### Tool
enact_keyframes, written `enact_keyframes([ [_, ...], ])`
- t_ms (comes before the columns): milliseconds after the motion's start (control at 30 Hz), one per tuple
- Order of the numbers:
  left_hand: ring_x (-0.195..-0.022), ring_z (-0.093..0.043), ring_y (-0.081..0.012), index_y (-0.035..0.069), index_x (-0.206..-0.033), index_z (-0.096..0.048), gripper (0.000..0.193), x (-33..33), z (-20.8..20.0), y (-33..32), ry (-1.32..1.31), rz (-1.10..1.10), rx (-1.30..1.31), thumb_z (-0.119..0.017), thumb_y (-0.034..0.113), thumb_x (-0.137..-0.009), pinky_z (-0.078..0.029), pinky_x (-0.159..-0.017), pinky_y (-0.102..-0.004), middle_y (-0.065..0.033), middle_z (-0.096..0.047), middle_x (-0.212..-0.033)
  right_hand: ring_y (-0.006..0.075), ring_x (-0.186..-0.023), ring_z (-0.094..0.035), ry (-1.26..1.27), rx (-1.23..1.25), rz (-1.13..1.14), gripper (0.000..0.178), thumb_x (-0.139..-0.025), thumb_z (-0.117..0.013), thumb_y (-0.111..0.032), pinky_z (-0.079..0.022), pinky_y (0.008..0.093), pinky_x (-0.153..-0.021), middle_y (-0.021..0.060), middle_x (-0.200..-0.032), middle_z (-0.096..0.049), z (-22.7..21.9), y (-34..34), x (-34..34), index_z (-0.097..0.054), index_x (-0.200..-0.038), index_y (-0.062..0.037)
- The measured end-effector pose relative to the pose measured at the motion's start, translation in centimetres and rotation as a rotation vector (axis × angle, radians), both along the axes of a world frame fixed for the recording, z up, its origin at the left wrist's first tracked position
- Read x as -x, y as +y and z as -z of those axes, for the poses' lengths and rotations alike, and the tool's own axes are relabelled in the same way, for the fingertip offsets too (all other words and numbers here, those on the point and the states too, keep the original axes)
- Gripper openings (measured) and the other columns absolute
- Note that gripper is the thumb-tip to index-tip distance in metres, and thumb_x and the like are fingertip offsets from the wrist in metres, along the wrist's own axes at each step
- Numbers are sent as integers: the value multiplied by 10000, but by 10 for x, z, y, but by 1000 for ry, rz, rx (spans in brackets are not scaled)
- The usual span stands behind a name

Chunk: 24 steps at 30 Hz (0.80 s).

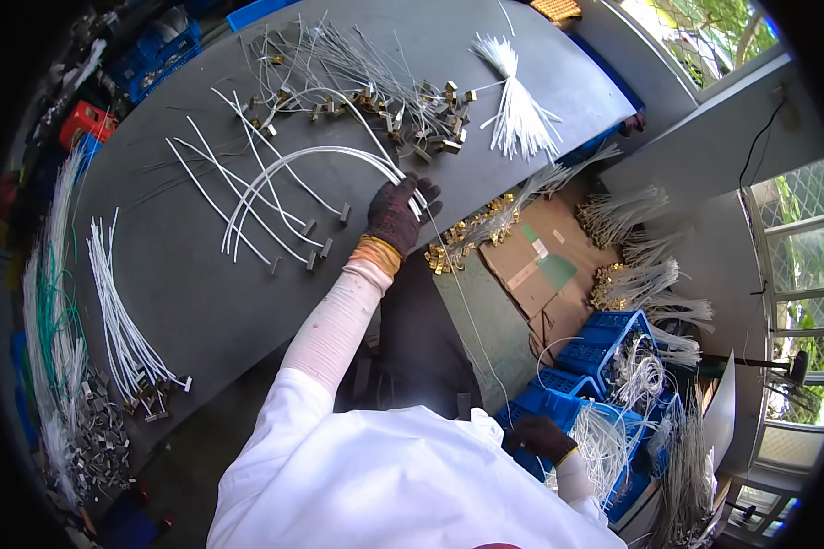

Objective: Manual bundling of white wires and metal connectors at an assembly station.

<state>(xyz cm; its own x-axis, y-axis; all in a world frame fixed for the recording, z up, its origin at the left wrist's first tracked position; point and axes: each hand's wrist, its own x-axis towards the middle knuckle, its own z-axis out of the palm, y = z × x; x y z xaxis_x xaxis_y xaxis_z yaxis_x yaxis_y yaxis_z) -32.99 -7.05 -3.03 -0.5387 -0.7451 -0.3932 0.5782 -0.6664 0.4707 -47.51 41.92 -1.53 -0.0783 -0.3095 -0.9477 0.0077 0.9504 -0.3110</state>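
Note:
My left hand (401,212), in a dark glove, is closed round the ends of several white plastic tubes (316,149) that arch leftward over the grey table. A thin pale wire (468,316) runs from this hand down to my gloved right hand (542,437), whose fingers appear closed on its lower end beside a blue crate (545,403). Left of my left hand lie white-sleeved wires with small metal blocks (311,261) at their ends. Beyond it is a tangle of bare wires (339,59) with brass-coloured metal blocks (449,145).
A bundle of white tubes (515,101) lies at the table's (156,293) far right. More sleeved wires (124,320) lie at its left edge. White tubes (604,444) fill the crate. Wire bundles with gold ends (613,285) surround a flattened cardboard sheet (522,274).

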Motion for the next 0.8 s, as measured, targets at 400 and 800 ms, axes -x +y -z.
enact_keyframes([
  [400, -1042, -642, -289, 107, -1133, -574, 192, -50, -16, -20, -13, -81, 102, -571, 207, -970, -503, -937, -530, -102, -663, -1105, 250, -797, -686, 124, 536, -460, 370, -680, -774, -50, -555, 334, -670, 85, -978, -696, -8, -27, 7, -715, -1035, -133],
  [800, -1025, -634, -244, 21, -1278, -564, 335, -119, -49, 58, -387, 312, 822, -483, 204, -1008, -535, -880, -321, -144, -640, -1149, 57, -679, -570, -51, 448, 8, 284, -933, -602, -263, -441, 216, -548, 3, -852, -676, -56, -218, -38, -659, -1122, -60],
])
